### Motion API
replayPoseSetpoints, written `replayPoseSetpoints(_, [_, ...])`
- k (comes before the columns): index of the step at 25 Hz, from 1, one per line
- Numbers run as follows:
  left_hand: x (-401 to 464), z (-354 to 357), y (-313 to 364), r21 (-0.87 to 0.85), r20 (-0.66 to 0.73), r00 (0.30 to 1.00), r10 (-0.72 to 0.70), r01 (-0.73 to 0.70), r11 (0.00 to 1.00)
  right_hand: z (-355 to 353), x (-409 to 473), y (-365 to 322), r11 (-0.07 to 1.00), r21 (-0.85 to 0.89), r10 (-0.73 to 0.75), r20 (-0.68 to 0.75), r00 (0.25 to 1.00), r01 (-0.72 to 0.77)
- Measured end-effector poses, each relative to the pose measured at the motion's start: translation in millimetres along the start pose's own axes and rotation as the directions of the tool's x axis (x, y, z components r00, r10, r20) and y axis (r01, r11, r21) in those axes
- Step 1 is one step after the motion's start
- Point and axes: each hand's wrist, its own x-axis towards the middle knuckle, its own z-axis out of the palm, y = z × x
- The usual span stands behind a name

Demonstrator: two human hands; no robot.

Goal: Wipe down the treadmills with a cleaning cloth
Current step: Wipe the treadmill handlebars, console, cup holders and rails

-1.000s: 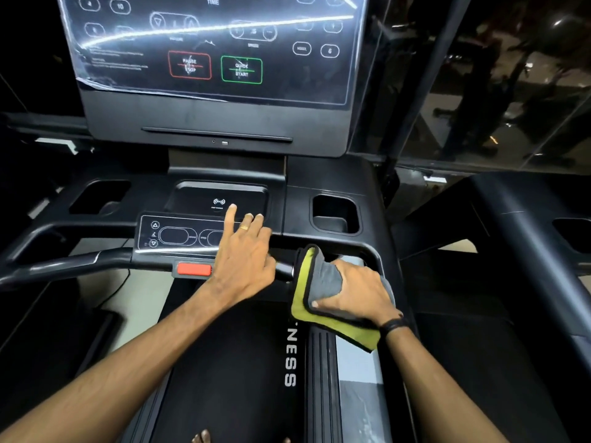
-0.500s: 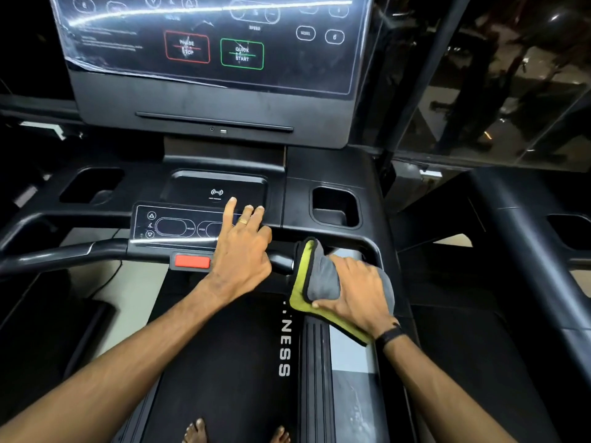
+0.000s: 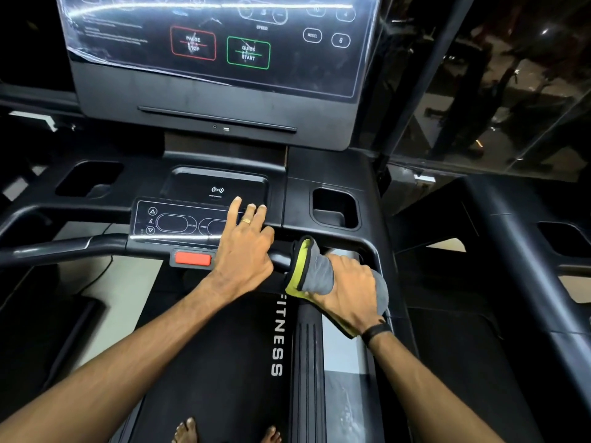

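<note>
I stand on a black treadmill [image 3: 319,174] facing its console. My left hand [image 3: 244,251] lies flat on the small control panel [image 3: 172,222] and the front handlebar, fingers straight, a ring on one finger. My right hand [image 3: 347,289] grips a grey cloth with a yellow-green underside [image 3: 311,266], wrapping it around the right part of the handlebar [image 3: 278,259] just right of my left hand. The bar under the cloth is hidden.
The film-covered touchscreen [image 3: 220,43] rises ahead with red and green button outlines. Cup holders [image 3: 334,207] sit on both sides of the console. A red stop key [image 3: 193,259] is below the panel. Another treadmill [image 3: 527,235] stands to the right. My bare feet [image 3: 187,431] show on the belt.
The view has tilted down, so the console sits higher and my feet show. My right hand has turned slightly on the cloth at the bar. My left hand stays on the panel.
</note>
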Motion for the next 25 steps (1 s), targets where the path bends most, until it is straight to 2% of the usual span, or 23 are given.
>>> replayPoseSetpoints(3, [1,-1,2,-0.003,0.009,1.000,0.002,-0.002,1.000,-16,27,8,0.991,0.131,-0.062,0.271,0.960,0.027])
replayPoseSetpoints(4, [1,-1,4,-0.009,0.006,1.000,0.001,-0.001,1.000,-19,32,5,0.989,0.142,-0.087,0.311,0.946,0.044])
replayPoseSetpoints(6, [0,0,6,-0.053,-0.017,1.000,-0.016,0.015,0.998,-15,29,-10,0.989,0.116,-0.114,0.239,0.964,0.088])
replayPoseSetpoints(8, [0,0,8,-0.103,-0.025,0.999,-0.024,0.022,0.994,-6,23,-23,0.988,0.081,-0.142,0.089,0.986,0.135])
replayPoseSetpoints(10, [1,2,9,-0.125,-0.049,0.999,-0.019,0.012,0.992,-8,29,-24,0.984,0.109,-0.154,0.115,0.981,0.142])
replayPoseSetpoints(12, [0,9,9,-0.162,-0.064,0.998,-0.020,0.009,0.987,-16,43,-26,0.979,0.156,-0.165,0.250,0.954,0.129])
replayPoseSetpoints(13, [-1,11,10,-0.212,-0.075,0.997,-0.037,0.020,0.977,-14,46,-30,0.976,0.151,-0.189,0.239,0.952,0.156])
replayPoseSetpoints(16, [0,15,11,-0.336,-0.128,0.987,-0.097,0.048,0.941,-5,40,-52,0.975,0.072,-0.213,0.075,0.974,0.208])
replayPoseSetpoints(17, [2,16,11,-0.360,-0.140,0.984,-0.106,0.049,0.932,-5,42,-53,0.976,0.090,-0.209,0.109,0.972,0.200])
replayPoseSetpoints(19, [5,16,10,-0.378,-0.188,0.978,-0.091,0.013,0.926,-14,57,-50,0.973,0.181,-0.196,0.295,0.935,0.147])
replayPoseSetpoints(22, [8,15,6,-0.352,-0.272,0.962,-0.034,-0.067,0.934,-28,81,-54,0.960,0.281,-0.169,0.555,0.815,0.008])
replayPoseSetpoints(25, [10,12,7,-0.344,-0.287,0.958,-0.002,-0.101,0.934,-32,90,-67,0.969,0.242,-0.128,0.649,0.750,-0.044])
